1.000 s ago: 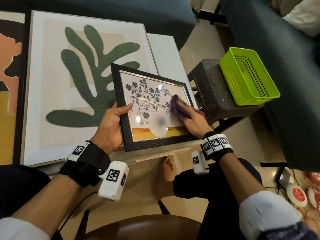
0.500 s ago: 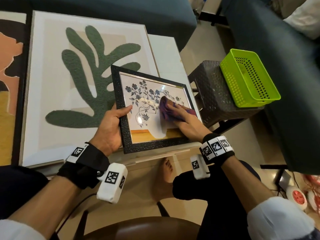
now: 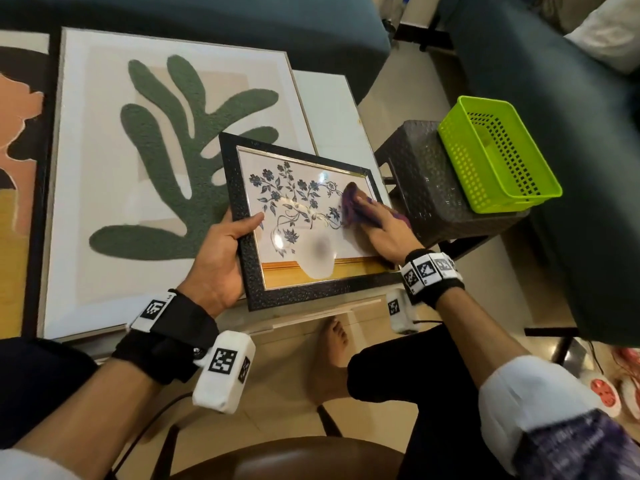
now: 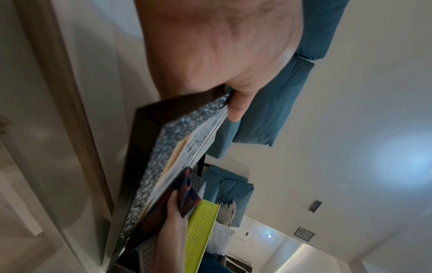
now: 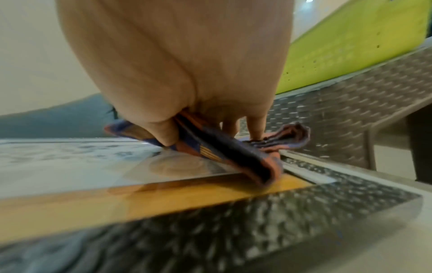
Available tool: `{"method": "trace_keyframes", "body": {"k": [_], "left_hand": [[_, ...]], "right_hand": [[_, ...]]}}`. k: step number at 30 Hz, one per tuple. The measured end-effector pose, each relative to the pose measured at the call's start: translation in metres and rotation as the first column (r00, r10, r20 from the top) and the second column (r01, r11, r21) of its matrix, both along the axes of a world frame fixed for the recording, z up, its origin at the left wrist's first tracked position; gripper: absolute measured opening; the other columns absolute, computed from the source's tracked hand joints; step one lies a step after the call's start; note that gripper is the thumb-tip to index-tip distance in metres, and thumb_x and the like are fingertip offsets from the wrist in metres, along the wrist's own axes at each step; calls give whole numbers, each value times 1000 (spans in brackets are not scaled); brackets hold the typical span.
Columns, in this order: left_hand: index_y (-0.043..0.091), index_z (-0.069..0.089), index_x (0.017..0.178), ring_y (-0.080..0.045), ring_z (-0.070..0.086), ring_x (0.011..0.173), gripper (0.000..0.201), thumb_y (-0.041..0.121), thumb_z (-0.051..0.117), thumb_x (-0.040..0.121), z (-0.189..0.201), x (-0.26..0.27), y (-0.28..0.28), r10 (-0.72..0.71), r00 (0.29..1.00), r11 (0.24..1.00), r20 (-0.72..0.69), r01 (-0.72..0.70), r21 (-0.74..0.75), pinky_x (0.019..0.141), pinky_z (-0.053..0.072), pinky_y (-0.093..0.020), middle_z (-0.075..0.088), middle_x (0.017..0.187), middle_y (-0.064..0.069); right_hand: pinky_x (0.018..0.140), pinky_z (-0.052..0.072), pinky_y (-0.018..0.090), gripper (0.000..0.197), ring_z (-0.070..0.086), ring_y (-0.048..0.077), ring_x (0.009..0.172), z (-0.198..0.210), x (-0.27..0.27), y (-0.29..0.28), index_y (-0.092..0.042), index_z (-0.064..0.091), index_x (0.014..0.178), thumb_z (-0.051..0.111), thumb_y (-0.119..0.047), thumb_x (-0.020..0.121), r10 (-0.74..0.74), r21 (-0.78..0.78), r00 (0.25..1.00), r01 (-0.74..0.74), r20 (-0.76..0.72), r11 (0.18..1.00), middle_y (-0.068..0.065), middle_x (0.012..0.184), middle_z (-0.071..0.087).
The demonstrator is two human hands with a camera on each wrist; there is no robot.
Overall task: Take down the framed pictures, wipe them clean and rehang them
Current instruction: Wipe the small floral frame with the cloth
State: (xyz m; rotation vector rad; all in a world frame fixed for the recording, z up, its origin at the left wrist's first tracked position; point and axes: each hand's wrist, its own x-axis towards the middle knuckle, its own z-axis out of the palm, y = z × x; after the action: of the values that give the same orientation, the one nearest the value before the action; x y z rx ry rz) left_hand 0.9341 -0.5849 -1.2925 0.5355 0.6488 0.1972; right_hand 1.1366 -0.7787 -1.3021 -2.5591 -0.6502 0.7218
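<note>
A small black-framed flower picture (image 3: 304, 216) lies tilted over the table's near edge. My left hand (image 3: 239, 237) grips its left side, thumb on top of the frame and fingers hidden beneath. My right hand (image 3: 370, 216) presses a folded purple-and-orange cloth (image 3: 349, 202) onto the glass near the right edge. In the right wrist view the thumb and fingers pinch the cloth (image 5: 233, 153) against the glass, close to the frame (image 5: 210, 221) corner. The left wrist view shows the frame (image 4: 145, 166) edge-on, with the cloth (image 4: 187, 194) at its far end.
A large framed green-leaf picture (image 3: 156, 168) lies flat on the white table (image 3: 329, 116), with another frame (image 3: 20, 168) to its left. A dark stool (image 3: 433, 188) bearing a lime basket (image 3: 495, 157) stands to the right. Dark sofas ring the table.
My right hand swept the cloth left towards the middle of the glass, then back to the right edge. My left hand kept its hold on the frame.
</note>
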Motion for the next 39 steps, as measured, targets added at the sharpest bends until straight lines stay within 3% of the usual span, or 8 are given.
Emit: {"method": "trace_keyframes", "body": {"k": [6, 12, 17, 22, 27, 32, 36, 39], "left_hand": [[15, 55, 149, -30, 78, 102, 46, 1, 46, 106, -1, -1, 1, 5, 1000, 1000, -17, -5, -6, 72, 66, -45, 77, 121, -14], [14, 56, 147, -29, 79, 99, 44, 2, 46, 106, 1, -1, 0, -4, 1000, 1000, -6, 4, -7, 76, 66, -49, 79, 115, -11], [16, 55, 149, -34, 74, 115, 46, 3, 47, 106, -3, -1, 3, -9, 1000, 1000, -18, 9, 0, 85, 64, -52, 75, 127, -14], [15, 58, 145, -30, 78, 103, 43, 2, 46, 106, -1, 0, 1, -2, 1000, 1000, -1, 2, -7, 79, 66, -50, 78, 119, -12], [14, 55, 148, -32, 76, 108, 45, 1, 46, 105, -4, -1, 3, -7, 1000, 1000, -15, 7, -6, 80, 66, -51, 76, 124, -14], [15, 58, 145, -28, 78, 102, 43, 1, 48, 105, -2, -1, 1, 1, 1000, 1000, -13, 0, 12, 76, 67, -46, 79, 118, -11], [15, 57, 145, -31, 76, 108, 44, 1, 48, 104, -5, -1, 3, -3, 1000, 1000, -20, 3, 8, 79, 66, -48, 77, 124, -13], [15, 56, 147, -31, 75, 112, 45, 3, 49, 104, -5, -2, 3, -8, 1000, 1000, -18, 8, 12, 84, 65, -50, 76, 125, -13]], "right_hand": [[123, 15, 37, 67, 22, 14, 150, 9, -41, 13, -47, 33, 153, 53, -14, 99, 316, 122, 945, -306, -78, 944, -9, 169, 15], [126, 16, 42, 55, 24, 27, 152, 6, -9, 12, -42, 31, 155, 47, -27, 105, -21, 16, 999, 22, -43, 1000, -3, 168, 19], [125, 13, 39, 59, 22, 17, 151, 7, -31, 20, -47, 33, 153, 50, -20, 103, 289, 125, 948, -274, -132, 954, -9, 168, 16], [121, 28, 44, 52, 38, 29, 144, 7, 3, 14, -41, 38, 153, 51, -31, 104, -140, 75, 978, 153, -153, 985, 3, 159, 39], [121, 13, 29, 65, 19, 4, 146, 0, -22, 21, -48, 39, 150, 50, -9, 100, 292, 186, 941, -260, -171, 948, -13, 167, 20], [123, 24, 42, 50, 33, 29, 147, 9, 4, 14, -45, 35, 151, 49, -32, 105, -90, 57, 987, 98, -131, 994, 2, 163, 33], [126, 16, 40, 58, 25, 19, 150, 5, -14, 19, -47, 36, 151, 51, -21, 102, 288, 121, 947, -272, -139, 955, -6, 168, 19], [126, 17, 39, 56, 27, 20, 150, 9, -6, 20, -51, 39, 146, 48, -18, 103, 195, 146, 972, -175, -135, 974, -5, 166, 26]]}}
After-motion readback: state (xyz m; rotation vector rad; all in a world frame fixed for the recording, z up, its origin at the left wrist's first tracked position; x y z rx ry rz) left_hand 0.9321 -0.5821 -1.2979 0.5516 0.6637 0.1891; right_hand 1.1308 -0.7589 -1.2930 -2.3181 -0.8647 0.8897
